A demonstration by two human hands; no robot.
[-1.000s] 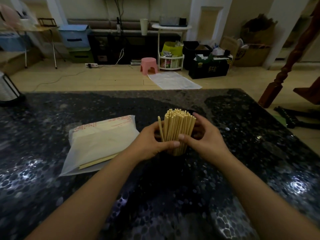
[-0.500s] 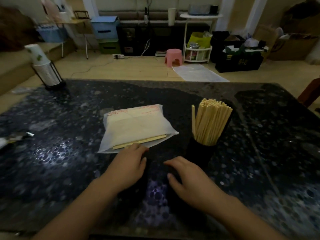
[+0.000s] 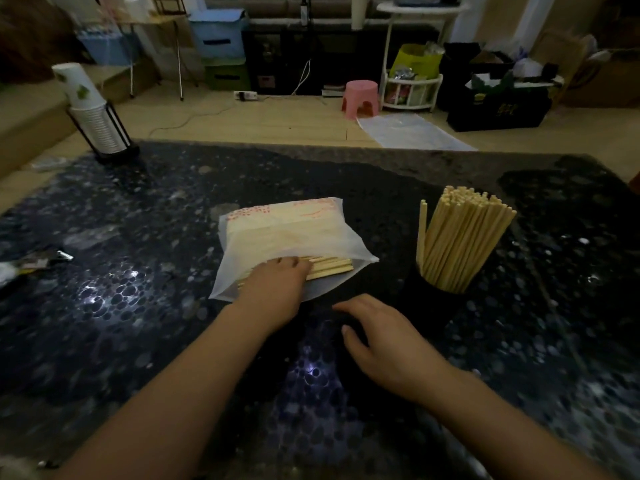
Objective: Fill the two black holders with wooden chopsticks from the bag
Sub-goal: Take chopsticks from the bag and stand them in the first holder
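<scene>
So my left hand (image 3: 277, 282) is reaching into the bag (image 3: 287, 233), fingers curling over the loose chopsticks (image 3: 329, 265), while my right hand (image 3: 384, 341) is hovering relaxed beside the stuffed black holder (image 3: 426, 289).

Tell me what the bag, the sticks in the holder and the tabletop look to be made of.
Bag: thin frosted plastic, seemingly; milky and translucent, pale sticks showing through, red print near its far edge.
Chopsticks in the black holder: light unfinished wood or bamboo, matte, square-cut ends.
Table: dark polished stone or a stone-look surface; speckled pebble pattern with glossy light reflections.
</scene>
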